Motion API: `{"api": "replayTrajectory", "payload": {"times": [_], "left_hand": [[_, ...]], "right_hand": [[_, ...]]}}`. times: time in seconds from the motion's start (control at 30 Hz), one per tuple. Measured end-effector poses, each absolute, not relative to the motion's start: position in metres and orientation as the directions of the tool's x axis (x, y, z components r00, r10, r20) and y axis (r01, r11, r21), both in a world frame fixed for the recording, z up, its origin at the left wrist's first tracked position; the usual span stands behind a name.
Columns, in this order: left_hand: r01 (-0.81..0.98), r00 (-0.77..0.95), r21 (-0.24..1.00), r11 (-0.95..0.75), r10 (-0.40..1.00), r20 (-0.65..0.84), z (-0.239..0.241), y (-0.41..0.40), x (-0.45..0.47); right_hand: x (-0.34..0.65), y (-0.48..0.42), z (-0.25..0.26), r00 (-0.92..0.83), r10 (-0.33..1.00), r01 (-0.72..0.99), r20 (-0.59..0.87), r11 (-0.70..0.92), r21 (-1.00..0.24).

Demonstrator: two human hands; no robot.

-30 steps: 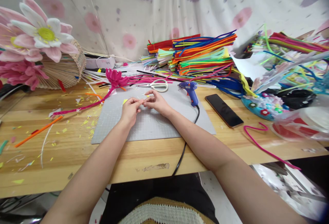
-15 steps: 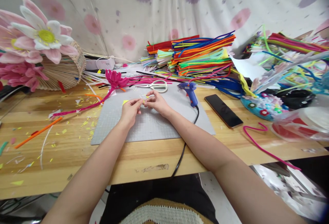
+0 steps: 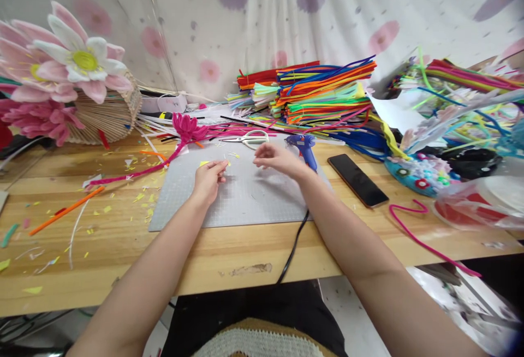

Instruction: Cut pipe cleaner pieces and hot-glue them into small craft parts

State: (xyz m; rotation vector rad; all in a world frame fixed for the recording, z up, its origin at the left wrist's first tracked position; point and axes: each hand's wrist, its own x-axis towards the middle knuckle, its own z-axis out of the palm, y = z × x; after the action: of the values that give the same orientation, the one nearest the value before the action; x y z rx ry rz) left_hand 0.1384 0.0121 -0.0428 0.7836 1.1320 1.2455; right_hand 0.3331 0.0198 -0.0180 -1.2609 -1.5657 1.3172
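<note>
My left hand (image 3: 208,178) rests on the grey cutting mat (image 3: 245,204), its fingers pinched on a small pale piece with a yellow tip that I cannot name. My right hand (image 3: 275,158) hovers a little to the right, apart from the left, fingers loosely curled, close to the blue glue gun (image 3: 303,147). White-handled scissors (image 3: 249,138) lie just beyond both hands. A pink pipe-cleaner flower (image 3: 186,126) with a long stem lies to the left of the mat.
A stack of coloured pipe cleaners (image 3: 315,92) fills the back. A black phone (image 3: 357,179) lies right of the mat, a loose pink pipe cleaner (image 3: 413,228) beyond it. Large pink and white flowers (image 3: 61,73) stand at left. Scraps litter the wooden table (image 3: 123,248).
My hands were joined over the small piece; now the right hand has drawn away to the right toward the glue gun. The left hand stays put, still pinching.
</note>
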Motion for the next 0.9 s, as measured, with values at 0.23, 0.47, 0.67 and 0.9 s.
{"api": "replayTrajectory", "payload": {"times": [0.23,0.47,0.67,0.9], "left_hand": [[-0.255,-0.119,0.953,0.16,0.973,-0.195,-0.046,0.015,0.139],[-0.12,-0.212,0.99,0.07,0.973,-0.094,-0.051,0.02,0.135],[0.021,-0.186,0.997,0.08,0.98,-0.075,-0.061,0.022,0.133],[0.055,-0.171,0.996,0.077,0.983,-0.066,-0.062,0.022,0.134]], "right_hand": [[0.44,-0.008,0.02,-0.255,0.859,0.753,-0.444,-0.112,-0.649],[0.453,0.006,-0.02,0.075,0.997,0.807,0.002,-0.06,-0.587],[0.42,0.021,-0.043,0.417,0.909,0.682,0.02,-0.298,-0.668],[0.383,-0.003,-0.03,0.012,1.0,0.287,-0.016,-0.019,-0.958]]}}
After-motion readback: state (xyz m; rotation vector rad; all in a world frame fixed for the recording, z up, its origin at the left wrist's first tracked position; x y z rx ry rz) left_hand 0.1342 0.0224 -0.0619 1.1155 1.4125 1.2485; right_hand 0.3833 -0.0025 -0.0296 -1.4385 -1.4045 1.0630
